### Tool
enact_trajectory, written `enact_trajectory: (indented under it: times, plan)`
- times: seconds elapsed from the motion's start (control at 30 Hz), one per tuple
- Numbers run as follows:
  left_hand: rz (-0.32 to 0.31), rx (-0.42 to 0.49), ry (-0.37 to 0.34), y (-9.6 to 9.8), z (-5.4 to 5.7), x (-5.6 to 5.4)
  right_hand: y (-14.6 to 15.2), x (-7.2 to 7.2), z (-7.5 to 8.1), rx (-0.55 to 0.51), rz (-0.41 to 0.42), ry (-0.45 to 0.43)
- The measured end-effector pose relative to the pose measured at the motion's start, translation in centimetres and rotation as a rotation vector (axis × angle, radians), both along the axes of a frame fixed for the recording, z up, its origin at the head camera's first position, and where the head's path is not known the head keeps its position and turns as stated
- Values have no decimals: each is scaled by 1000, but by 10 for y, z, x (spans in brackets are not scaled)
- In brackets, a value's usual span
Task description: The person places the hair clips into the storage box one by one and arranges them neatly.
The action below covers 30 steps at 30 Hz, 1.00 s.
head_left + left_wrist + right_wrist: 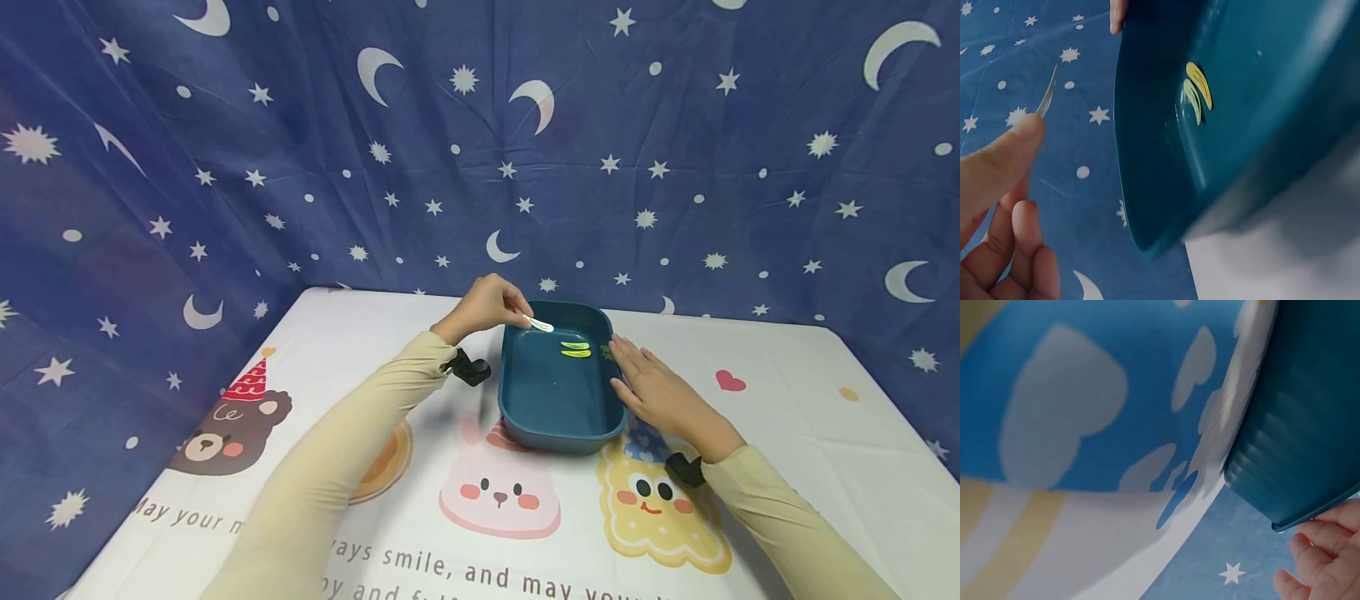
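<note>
My left hand point(491, 304) pinches a whitish snap hair clip point(539, 324) between thumb and finger, over the far left part of a dark teal plastic bin point(555, 404). In the left wrist view the clip point(1048, 95) points up from the fingertips. Two more hair clips lie inside the bin, side by side near its far end: a yellow one point(576, 354) and a pale yellow-green one point(575, 345). My right hand point(663, 396) rests its extended fingers against the bin's right rim.
The bin stands on a white tablecloth point(795, 433) printed with cartoon animals and lettering. Behind the table hangs a blue curtain point(465, 125) with moons and stars. A black strap mount point(468, 367) sits at the left wrist, another point(686, 470) at the right.
</note>
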<state>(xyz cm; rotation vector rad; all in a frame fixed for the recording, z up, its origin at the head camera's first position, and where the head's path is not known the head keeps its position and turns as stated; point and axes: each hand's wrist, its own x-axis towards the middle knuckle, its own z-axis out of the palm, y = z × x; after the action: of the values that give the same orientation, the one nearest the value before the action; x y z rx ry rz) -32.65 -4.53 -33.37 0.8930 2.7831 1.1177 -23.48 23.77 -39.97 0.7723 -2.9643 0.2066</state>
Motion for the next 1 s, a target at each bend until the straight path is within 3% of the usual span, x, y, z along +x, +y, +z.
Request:
enact_trajectory:
  times: [0.5,0.77,1.0]
  plan:
    - [-63,-39,-24,45,-2,-5,5,-5,4,-18,8,-19]
    - [-48,-63,-30,62,-7,-5,6,-4,4,-21,13,-11]
    - [2,-65,-50,73,-14,-8,6,-4,3,-30,27,6]
